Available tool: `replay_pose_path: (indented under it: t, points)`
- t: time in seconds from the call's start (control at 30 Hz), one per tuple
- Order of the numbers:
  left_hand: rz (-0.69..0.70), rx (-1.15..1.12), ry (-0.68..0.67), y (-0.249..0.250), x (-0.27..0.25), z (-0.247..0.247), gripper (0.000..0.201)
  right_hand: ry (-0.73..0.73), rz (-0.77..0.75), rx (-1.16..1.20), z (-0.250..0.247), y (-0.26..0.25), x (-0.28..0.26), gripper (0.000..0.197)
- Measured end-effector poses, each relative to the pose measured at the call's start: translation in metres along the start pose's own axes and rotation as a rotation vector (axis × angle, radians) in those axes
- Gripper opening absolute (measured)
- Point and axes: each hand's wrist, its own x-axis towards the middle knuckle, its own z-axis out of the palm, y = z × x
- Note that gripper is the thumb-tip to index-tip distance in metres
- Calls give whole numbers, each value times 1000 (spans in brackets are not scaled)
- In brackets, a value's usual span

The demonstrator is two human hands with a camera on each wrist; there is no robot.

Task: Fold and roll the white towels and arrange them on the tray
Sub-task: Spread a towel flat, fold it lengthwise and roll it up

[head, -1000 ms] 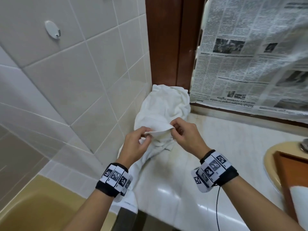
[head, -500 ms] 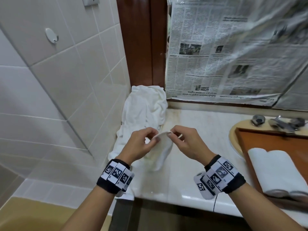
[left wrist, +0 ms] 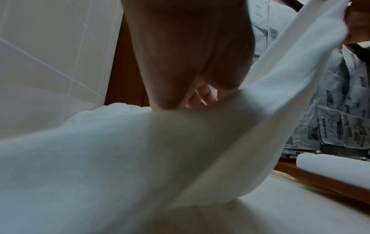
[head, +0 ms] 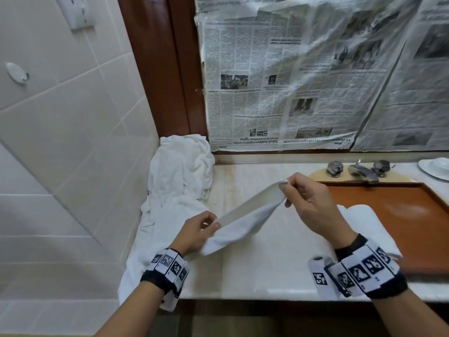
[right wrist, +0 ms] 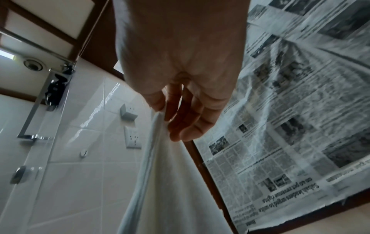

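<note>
A small white towel [head: 245,221] hangs stretched between both hands above the marble counter [head: 267,268]. My left hand [head: 206,226] pinches its near-left corner; my right hand [head: 289,184] pinches the far-right corner, held higher. The towel's lower edge sags toward the counter. In the left wrist view the towel [left wrist: 140,158] fills most of the frame below the left hand [left wrist: 200,95]. The right wrist view shows the right hand [right wrist: 172,120] pinching the towel's hem [right wrist: 148,158]. A brown tray [head: 398,210] lies at the right with rolled white towels [head: 364,227] on it, partly hidden by my right wrist.
A heap of crumpled white towels [head: 179,181] fills the counter's left corner against the tiled wall [head: 73,166]. Newspaper [head: 315,81] covers the mirror behind. A faucet [head: 359,170] and a white dish [head: 435,166] sit at the back right.
Both hands have pulled the small towel away from the heap and spread apart, stretching it out. The head view has swung right, bringing the tray into sight.
</note>
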Motion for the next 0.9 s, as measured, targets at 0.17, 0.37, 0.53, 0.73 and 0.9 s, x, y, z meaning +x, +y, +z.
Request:
replay_pose_path:
  t: [0.17,0.37,0.53,0.73,0.9]
  points:
    - [23,-52,-31,23,-27,10,7,21,17,80,-44,-8,-16,23]
    - [-31,-66,-16,59,-76,5,12,0,27,213,-73,-15,-46,28]
    - [-2,-89,13,95,-113,-10,14,-6,100,329,-96,-17,-69,32]
    - [59,-111,200,98,-110,-13,11,5,215,327,-94,7,-86,19]
    - [-110,123,249,23,-68,26,17,-75,368,140,-39,77,-96,25]
